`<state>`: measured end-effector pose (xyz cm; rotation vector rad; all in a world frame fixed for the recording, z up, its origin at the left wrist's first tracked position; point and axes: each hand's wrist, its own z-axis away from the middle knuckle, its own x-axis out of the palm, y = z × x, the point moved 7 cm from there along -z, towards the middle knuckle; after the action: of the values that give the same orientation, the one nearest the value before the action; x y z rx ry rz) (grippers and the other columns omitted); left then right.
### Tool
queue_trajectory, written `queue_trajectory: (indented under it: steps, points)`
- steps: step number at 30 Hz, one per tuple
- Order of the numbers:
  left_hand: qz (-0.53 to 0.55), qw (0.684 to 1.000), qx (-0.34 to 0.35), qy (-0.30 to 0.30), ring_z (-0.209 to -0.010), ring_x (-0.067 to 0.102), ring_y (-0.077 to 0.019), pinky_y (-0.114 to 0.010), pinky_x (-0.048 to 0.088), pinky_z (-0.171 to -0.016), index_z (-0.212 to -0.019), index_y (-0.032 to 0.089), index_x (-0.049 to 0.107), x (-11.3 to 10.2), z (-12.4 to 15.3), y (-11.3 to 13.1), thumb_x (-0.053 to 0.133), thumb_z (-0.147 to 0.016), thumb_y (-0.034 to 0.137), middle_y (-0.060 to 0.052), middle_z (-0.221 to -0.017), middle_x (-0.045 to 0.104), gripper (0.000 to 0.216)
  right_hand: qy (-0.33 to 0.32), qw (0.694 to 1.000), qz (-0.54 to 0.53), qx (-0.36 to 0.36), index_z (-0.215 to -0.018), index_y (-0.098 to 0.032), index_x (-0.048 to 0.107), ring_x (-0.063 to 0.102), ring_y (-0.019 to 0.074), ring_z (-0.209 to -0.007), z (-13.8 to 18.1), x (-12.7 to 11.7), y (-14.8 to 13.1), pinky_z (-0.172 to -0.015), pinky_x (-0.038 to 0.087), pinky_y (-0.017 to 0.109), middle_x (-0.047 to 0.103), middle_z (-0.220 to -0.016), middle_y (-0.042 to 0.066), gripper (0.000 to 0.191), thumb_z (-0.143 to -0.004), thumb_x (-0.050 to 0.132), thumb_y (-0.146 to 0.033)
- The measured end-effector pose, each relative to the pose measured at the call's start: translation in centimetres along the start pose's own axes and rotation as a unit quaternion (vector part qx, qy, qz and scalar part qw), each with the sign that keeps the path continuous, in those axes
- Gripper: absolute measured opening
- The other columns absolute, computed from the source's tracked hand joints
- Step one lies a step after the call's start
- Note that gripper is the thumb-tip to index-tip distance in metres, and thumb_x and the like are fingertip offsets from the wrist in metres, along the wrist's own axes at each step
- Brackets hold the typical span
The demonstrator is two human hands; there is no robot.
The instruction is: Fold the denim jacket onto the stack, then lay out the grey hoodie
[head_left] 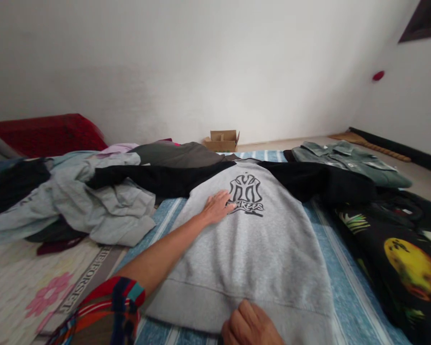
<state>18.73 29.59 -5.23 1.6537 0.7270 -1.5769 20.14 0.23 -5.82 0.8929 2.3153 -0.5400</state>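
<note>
A grey sweatshirt [244,258] with black sleeves and a dark chest print lies spread out, front side up, its collar away from me and both sleeves stretched sideways. My left hand [219,206] rests open and flat on its chest, fingertips at the print's left edge. Down at the hem, my right hand [252,327] is closed with curled fingers over the ribbed band, seemingly gripping it; the fingertips are hidden. Beneath the sweatshirt is a blue striped cloth [352,287].
Rumpled clothes [93,196] are heaped on the left, under the left sleeve's end. To the right lie a black printed garment [391,258] and a folded green-grey garment [352,160]. A cardboard box [221,141] stands by the wall, and a red object [46,134] at far left.
</note>
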Motion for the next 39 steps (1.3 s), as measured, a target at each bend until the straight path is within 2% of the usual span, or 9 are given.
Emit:
queue_trajectory:
  steps: [3, 7, 12, 18, 21, 24, 27, 33, 39]
  points:
    - [-0.001, 1.0, -0.007, -0.024, -0.142, 0.02, -0.0261, -0.052, 0.017, -0.113, -0.14, 0.02, 0.035, 0.5, 2.0, 0.2, 0.031, -0.095, 0.048, -0.012, -0.154, 0.027, 0.053, 0.009, 1.0, 0.017, -0.016, -0.064, -0.018, 0.049, 0.038, 0.0142, -0.054, -0.6, -1.1, -0.1, -0.045, 0.024, 0.027, 0.042, -0.057, 0.001, 0.03, -0.091, 0.042, -0.009]
    - [-0.022, 0.999, -0.026, -0.005, -0.139, 0.028, -0.0259, -0.051, 0.024, -0.11, -0.131, 0.019, 0.044, -0.2, 4.2, 0.3, 0.031, -0.096, 0.044, -0.014, -0.149, 0.036, 0.045, 0.007, 1.0, 0.004, -0.014, -0.068, -0.017, 0.05, 0.041, 0.015, -0.057, -1.2, -2.6, 0.2, -0.047, 0.024, 0.028, 0.045, -0.061, 0.002, 0.031, -0.094, 0.034, -0.011]
    - [-0.012, 0.999, -0.034, 0.031, -0.138, 0.031, -0.0238, -0.047, 0.026, -0.111, -0.127, 0.018, 0.048, -0.1, 7.8, 0.5, 0.028, -0.096, 0.043, -0.013, -0.146, 0.041, 0.045, -0.063, 0.997, -0.036, 0.011, -0.07, -0.018, 0.049, 0.043, 0.0141, -0.059, -1.1, -2.2, 0.7, -0.051, 0.029, 0.027, 0.05, -0.065, 0.001, 0.02, -0.091, 0.047, -0.017]
    - [0.015, 0.997, -0.061, 0.039, -0.137, 0.033, -0.0215, -0.042, 0.025, -0.112, -0.128, 0.015, 0.05, 0.2, 9.0, -0.4, 0.026, -0.096, 0.041, -0.012, -0.146, 0.042, 0.047, -0.154, 0.98, -0.081, 0.1, -0.069, -0.019, 0.05, 0.049, 0.0127, -0.062, -1.9, -3.2, 1.7, -0.053, 0.033, 0.025, 0.055, -0.07, -0.001, 0.016, -0.082, 0.057, -0.015]
    - [-0.001, 0.997, -0.064, 0.033, -0.139, 0.03, -0.0232, -0.043, 0.022, -0.114, -0.131, 0.016, 0.048, 0.2, 9.1, -0.1, 0.028, -0.096, 0.043, -0.012, -0.148, 0.04, 0.05, -0.085, 0.974, -0.044, 0.204, -0.078, -0.019, 0.057, 0.055, 0.014, -0.069, -1.9, -6.9, 5.8, -0.062, 0.04, 0.024, 0.06, -0.075, 0.002, 0.015, -0.089, 0.049, -0.026]
    - [-0.016, 0.998, -0.065, 0.013, -0.142, 0.023, -0.0251, -0.045, 0.018, -0.115, -0.137, 0.014, 0.042, 0.3, 9.4, 0.5, 0.029, -0.095, 0.046, -0.013, -0.151, 0.033, 0.055, 0.0, 0.892, 0.141, 0.429, -0.104, -0.016, 0.062, 0.06, 0.0216, -0.088, 0.7, -11.9, 13.1, -0.076, 0.044, 0.031, 0.066, -0.093, 0.01, 0.031, -0.091, 0.043, -0.037]
    - [-0.026, 0.997, -0.069, -0.015, -0.144, 0.017, -0.0255, -0.047, 0.015, -0.115, -0.142, 0.013, 0.037, 0.5, 9.6, 0.8, 0.029, -0.094, 0.049, -0.014, -0.154, 0.025, 0.06, -0.097, 0.761, 0.155, 0.623, -0.116, -0.013, 0.06, 0.063, 0.0254, -0.087, 4.4, -13.1, 18.9, -0.072, 0.044, 0.032, 0.069, -0.094, 0.011, 0.046, -0.09, 0.042, -0.046]
    - [-0.029, 0.997, -0.07, -0.031, -0.145, 0.011, -0.0267, -0.05, 0.013, -0.114, -0.146, 0.011, 0.03, 0.7, 9.6, 0.9, 0.026, -0.093, 0.056, -0.015, -0.156, 0.019, 0.069, -0.151, 0.754, 0.053, 0.637, -0.084, -0.012, 0.067, 0.065, 0.0217, -0.078, 5.1, -11.1, 20.7, -0.064, 0.042, 0.027, 0.069, -0.08, 0.009, 0.031, -0.085, 0.048, -0.037]
    - [-0.022, 0.997, -0.062, -0.03, -0.145, 0.012, -0.0273, -0.051, 0.013, -0.114, -0.146, 0.012, 0.029, 1.0, 9.7, 0.9, 0.026, -0.093, 0.057, -0.014, -0.156, 0.018, 0.07, -0.202, 0.716, 0.158, 0.649, -0.094, -0.017, 0.065, 0.066, 0.0286, -0.09, 6.7, -12.2, 20.8, -0.067, 0.045, 0.033, 0.069, -0.094, 0.015, 0.032, -0.087, 0.042, -0.039]
